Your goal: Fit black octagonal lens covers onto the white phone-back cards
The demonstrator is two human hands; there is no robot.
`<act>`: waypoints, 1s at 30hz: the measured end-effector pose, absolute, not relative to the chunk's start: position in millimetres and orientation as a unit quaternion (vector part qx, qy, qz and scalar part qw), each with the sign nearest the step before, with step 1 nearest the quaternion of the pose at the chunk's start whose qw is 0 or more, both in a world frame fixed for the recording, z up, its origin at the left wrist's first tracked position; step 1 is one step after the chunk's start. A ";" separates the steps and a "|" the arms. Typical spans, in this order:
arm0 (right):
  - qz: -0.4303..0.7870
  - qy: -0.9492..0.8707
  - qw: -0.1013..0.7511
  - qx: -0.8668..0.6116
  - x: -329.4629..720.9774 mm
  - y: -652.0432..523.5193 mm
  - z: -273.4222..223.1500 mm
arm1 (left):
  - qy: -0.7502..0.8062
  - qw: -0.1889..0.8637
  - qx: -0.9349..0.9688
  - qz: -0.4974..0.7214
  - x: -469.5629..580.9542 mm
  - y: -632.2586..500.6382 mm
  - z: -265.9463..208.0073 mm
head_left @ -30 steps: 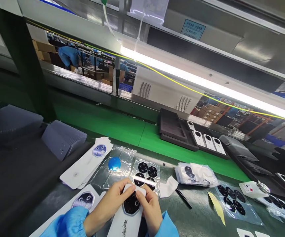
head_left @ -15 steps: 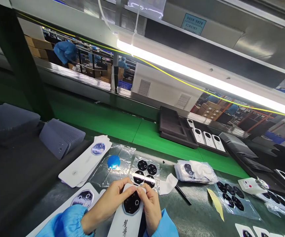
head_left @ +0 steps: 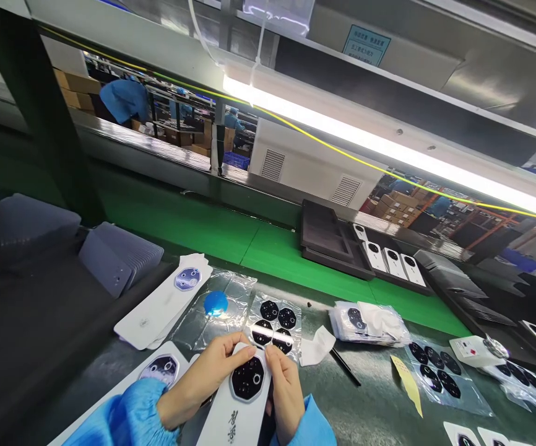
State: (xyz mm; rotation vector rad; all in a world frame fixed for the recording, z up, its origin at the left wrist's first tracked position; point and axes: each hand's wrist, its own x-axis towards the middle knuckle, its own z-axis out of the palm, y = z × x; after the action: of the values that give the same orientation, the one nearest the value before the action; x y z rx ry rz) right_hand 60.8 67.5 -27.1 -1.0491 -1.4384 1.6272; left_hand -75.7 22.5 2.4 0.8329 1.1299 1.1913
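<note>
You now have your right thumb shifted outward to the 1 o'clock corner of the white panel [head_left: 237,405]; half a second ago it nearly met your left one at 12 o'clock. That opens a gap between the thumbs and leaves the black octagonal plate [head_left: 248,378] showing more fully. For the work in hand, this seems to mean your hold bears on the rim rather than on the plate. The panel is at 6 o'clock in your view, tilted slightly to the right. Your left hand [head_left: 210,371] grasps its top edge from 10 to 12 o'clock, and your right hand [head_left: 286,385] pinches the corner, though the fingers behind are mostly hidden. From the plate, a sheet of black plates [head_left: 275,322] lies near at 1 o'clock, a blue disc [head_left: 216,303] at 11, and a stack of white panels [head_left: 159,316] at 10.
</note>
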 end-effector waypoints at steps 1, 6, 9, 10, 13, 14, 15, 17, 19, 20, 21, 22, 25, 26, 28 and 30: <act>0.634 -0.558 0.350 -0.406 61.3 67.3 -25.8 | 0.487 0.606 0.359 0.516 -76.0 22.7 1.4; 0.648 -0.561 0.326 -0.398 65.9 65.7 -12.9 | 0.485 0.592 0.366 0.530 -78.9 24.7 -1.6; 0.655 -0.564 0.321 -0.387 65.2 66.2 -6.1 | 0.488 0.577 0.365 0.543 -79.7 25.7 -1.3; 0.657 -0.563 0.321 -0.385 64.5 66.4 -4.7 | 0.489 0.575 0.363 0.546 -79.7 25.8 -0.6; 0.660 -0.558 0.326 -0.383 63.3 66.4 -3.1 | 0.491 0.575 0.358 0.549 -78.8 25.1 3.4; 0.659 -0.557 0.330 -0.383 63.5 66.4 -3.2 | 0.489 0.577 0.357 0.548 -78.5 24.6 5.1; 0.658 -0.555 0.334 -0.384 63.9 66.5 -3.6 | 0.486 0.581 0.358 0.546 -78.3 23.9 6.7; 0.654 -0.553 0.342 -0.387 65.5 67.2 -4.8 | 0.476 0.595 0.360 0.538 -77.7 22.3 9.2; 0.647 -0.551 0.352 -0.391 67.3 69.0 -6.1 | 0.470 0.611 0.359 0.526 -77.0 20.6 10.1; 0.644 -0.551 0.358 -0.392 68.2 70.1 -6.7 | 0.470 0.618 0.357 0.520 -76.6 19.8 9.9; 0.639 -0.552 0.364 -0.393 68.9 71.4 -7.2 | 0.469 0.624 0.352 0.517 -76.0 19.1 9.5; 0.634 -0.554 0.371 -0.393 69.6 72.6 -7.6 | 0.465 0.629 0.347 0.517 -75.5 18.5 9.0; 0.619 -0.559 0.389 -0.392 71.2 75.6 -7.6 | 0.446 0.636 0.353 0.521 -74.0 17.2 7.9; 0.615 -0.560 0.393 -0.392 71.6 76.2 -7.4 | 0.444 0.634 0.360 0.520 -73.7 17.0 7.8; 0.607 -0.562 0.400 -0.394 72.3 76.8 -7.3 | 0.448 0.630 0.374 0.512 -73.7 16.7 8.3; 0.601 -0.564 0.405 -0.395 72.5 76.9 -8.4 | 0.449 0.630 0.378 0.509 -74.2 16.5 9.3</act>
State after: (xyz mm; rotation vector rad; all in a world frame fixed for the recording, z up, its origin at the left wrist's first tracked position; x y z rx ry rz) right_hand 72.5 76.9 -8.4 -0.9975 -1.4229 1.5175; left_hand -74.2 16.5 9.3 0.8658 1.0274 1.1646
